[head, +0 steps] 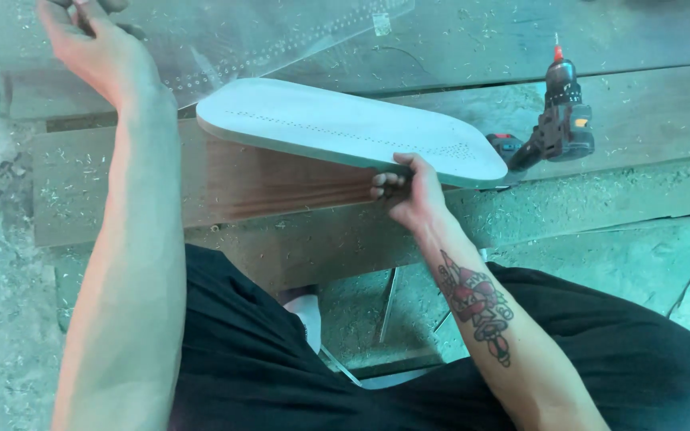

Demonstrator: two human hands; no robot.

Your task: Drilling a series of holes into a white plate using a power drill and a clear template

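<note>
Head view, board: a long pale grey board [345, 132] with rounded ends, flat and thin; a line of small holes runs along its length and a cluster of holes sits near its right end. It lies slanted over a reddish-brown wooden plank [225, 183], near the middle of the planks.
Head view, right hand: the right hand [413, 195] grips the near edge of the board, toward its right end; the thumb lies on top and the fingers [385, 185] are curled below, pinching the edge.
Head view, left hand: the left hand [97, 48] is at the far left corner, on a clear plastic sheet [281, 36] that also has rows of holes. Its fingers go out of the picture, so I cannot tell if they are spread or closed.
Head view, drill: a black and red cordless drill [557, 120] lies just beside the right end of the board.
Head view, surface: rough grey wooden planks [640, 112] with sawdust and shavings everywhere.
Head view, room: dusty concrete floor [1, 319], also with shavings.
</note>
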